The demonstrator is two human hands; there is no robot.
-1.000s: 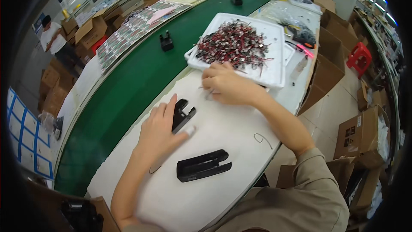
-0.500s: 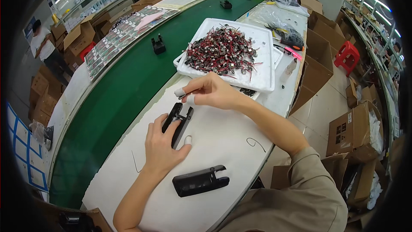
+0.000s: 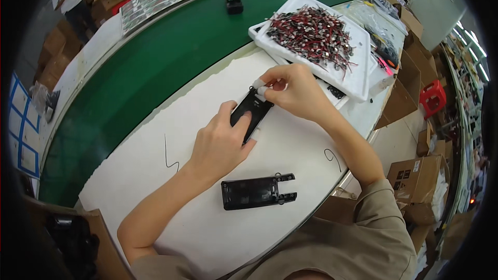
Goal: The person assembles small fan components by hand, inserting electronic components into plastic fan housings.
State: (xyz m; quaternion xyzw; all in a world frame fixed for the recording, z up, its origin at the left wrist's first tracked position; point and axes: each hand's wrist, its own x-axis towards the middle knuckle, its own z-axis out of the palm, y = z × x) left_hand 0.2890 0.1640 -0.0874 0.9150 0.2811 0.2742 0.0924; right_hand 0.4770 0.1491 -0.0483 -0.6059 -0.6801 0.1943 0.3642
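Observation:
My left hand [image 3: 220, 137] is wrapped round a black plastic housing [image 3: 252, 115], pressing it down on the white sheet, its thumb near the lower edge and a finger across its face. At the housing's far end, my right hand [image 3: 293, 91] pinches with thumb and forefinger, both tips covered in white finger cots. Whatever sits between those fingertips is too small and hidden to name. Nearer to me lies a second black housing [image 3: 249, 193], with a forked right end and small ring-shaped lugs; neither hand touches it.
Beyond my right hand, a white foam tray [image 3: 282, 51] bears a heap of small parts with red and black wires [image 3: 314, 36]. A green conveyor belt [image 3: 155, 85] curves along the far side, carrying a black part [image 3: 234, 4]. Cardboard boxes [image 3: 417, 179] stand at the right.
My right hand has come down from above the housing's far end to touch it. The head view has shifted, so the tray and belt appear higher and further right.

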